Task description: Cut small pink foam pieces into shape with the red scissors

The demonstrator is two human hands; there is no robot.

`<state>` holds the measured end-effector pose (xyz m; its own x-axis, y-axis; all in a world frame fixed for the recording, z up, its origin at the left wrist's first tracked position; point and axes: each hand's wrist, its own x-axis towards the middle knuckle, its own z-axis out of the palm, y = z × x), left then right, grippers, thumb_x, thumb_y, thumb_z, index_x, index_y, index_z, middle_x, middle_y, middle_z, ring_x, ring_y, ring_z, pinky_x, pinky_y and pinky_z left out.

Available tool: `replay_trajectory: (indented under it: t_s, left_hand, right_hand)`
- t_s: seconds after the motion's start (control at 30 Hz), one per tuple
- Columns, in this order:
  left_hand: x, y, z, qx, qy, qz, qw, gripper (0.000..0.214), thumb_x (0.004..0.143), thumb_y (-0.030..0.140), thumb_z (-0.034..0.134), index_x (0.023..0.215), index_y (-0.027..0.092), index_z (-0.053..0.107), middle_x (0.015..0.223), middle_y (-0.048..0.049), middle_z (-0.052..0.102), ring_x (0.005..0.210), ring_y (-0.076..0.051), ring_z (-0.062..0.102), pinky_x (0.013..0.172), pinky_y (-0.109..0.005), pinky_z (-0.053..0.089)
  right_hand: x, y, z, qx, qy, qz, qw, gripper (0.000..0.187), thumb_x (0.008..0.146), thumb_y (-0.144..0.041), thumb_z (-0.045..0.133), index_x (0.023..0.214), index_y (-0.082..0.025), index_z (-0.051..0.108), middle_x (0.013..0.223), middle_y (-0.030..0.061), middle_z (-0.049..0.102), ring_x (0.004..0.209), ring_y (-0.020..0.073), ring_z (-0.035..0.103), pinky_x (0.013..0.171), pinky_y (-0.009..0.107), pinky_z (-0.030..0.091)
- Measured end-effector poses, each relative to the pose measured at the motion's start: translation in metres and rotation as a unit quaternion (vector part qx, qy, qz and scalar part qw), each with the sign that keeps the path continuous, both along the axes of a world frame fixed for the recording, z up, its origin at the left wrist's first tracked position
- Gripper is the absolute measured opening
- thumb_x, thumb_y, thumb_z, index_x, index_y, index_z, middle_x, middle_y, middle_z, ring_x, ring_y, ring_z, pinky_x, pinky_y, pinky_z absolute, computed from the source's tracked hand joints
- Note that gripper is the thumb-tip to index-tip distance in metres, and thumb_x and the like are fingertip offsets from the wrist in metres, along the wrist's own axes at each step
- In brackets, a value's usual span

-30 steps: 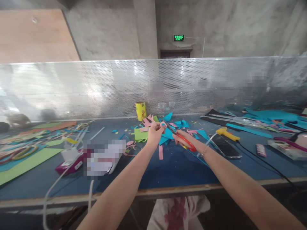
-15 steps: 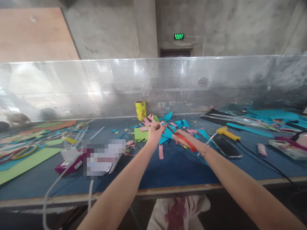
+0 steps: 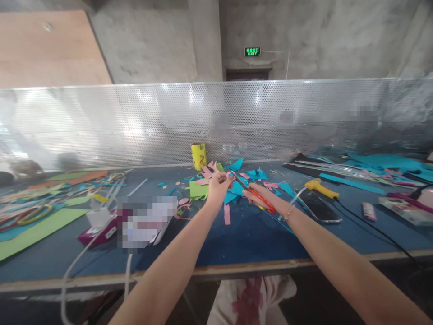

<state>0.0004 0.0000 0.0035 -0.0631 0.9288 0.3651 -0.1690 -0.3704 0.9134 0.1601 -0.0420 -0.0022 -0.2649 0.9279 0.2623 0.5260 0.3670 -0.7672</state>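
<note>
"Concrete first, since we're going by size: a grey wall [image 3: 152,49] at the back, then a perforated metal screen [image 3: 162,126] running across behind our blue table [image 3: 243,253]."

"And what's biggest on the table?"

"Blue sheets [image 3: 392,163] at our far right, and a long pale-green sheet [image 3: 43,231] at the left edge. Next, a dark phone [image 3: 320,208] lies flat to the right, with a yellow glue gun [image 3: 321,188] on a black cord just beside it."

"Our hands?"

"Our right hand [image 3: 259,194] is wrapped around the red handles of the scissors [image 3: 269,205], out in front of us over the middle of the table. The blades point away, toward our left hand [image 3: 219,185] (whether they're parted, we can't tell). Our left fingers are pinched together on something."

"On what?"

"A small pink piece [image 3: 230,174], right by the blade tips; its outline is too tiny for us to make out. Blue scraps [image 3: 233,195] lie beneath and around it, and a pink strip [image 3: 227,215] rests on the table nearer to us."

"Anything upright?"

"One yellow cylinder [image 3: 198,156], standing close to the screen."
</note>
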Motion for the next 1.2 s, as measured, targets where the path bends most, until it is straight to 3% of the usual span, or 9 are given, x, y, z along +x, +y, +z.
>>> replay_trajectory:
  t_s: [0.4, 0.83, 1.2]
  left_hand:
    - [-0.001, -0.001, 0.0, 0.014, -0.063, -0.026, 0.998, 0.027, 0.06, 0.034, 0.071, 0.07, 0.014, 0.055, 0.058, 0.0011, 0.059, 0.053, -0.009, 0.055, 0.061, -0.025, 0.048]
    - [-0.004, 0.006, -0.005, 0.063, -0.014, 0.007, 0.998, 0.018, 0.065, 0.031, 0.066, 0.07, 0.015, 0.058, 0.055, 0.0019, 0.057, 0.053, -0.009, 0.053, 0.056, -0.023, 0.044]
    - [0.0, -0.006, 0.003, 0.015, -0.081, -0.05, 0.995, 0.026, 0.059, 0.03, 0.073, 0.07, 0.014, 0.056, 0.063, -0.0014, 0.064, 0.057, -0.011, 0.06, 0.065, -0.027, 0.05]
  right_hand:
    - [0.0, 0.003, -0.002, -0.006, -0.015, -0.013, 1.0, 0.027, 0.078, -0.044, 0.05, 0.068, -0.021, 0.041, 0.054, -0.0003, 0.054, 0.04, 0.01, 0.042, 0.041, 0.026, 0.032]
    - [-0.001, 0.001, 0.003, -0.018, -0.046, -0.014, 0.999, 0.027, 0.079, -0.043, 0.048, 0.067, -0.019, 0.043, 0.055, 0.0002, 0.053, 0.041, 0.0086, 0.042, 0.04, 0.024, 0.032]
    - [-0.001, -0.008, 0.006, 0.007, -0.008, 0.018, 1.0, 0.038, 0.083, -0.049, 0.038, 0.061, -0.019, 0.044, 0.051, -0.0013, 0.043, 0.044, 0.0091, 0.04, 0.047, 0.025, 0.035]
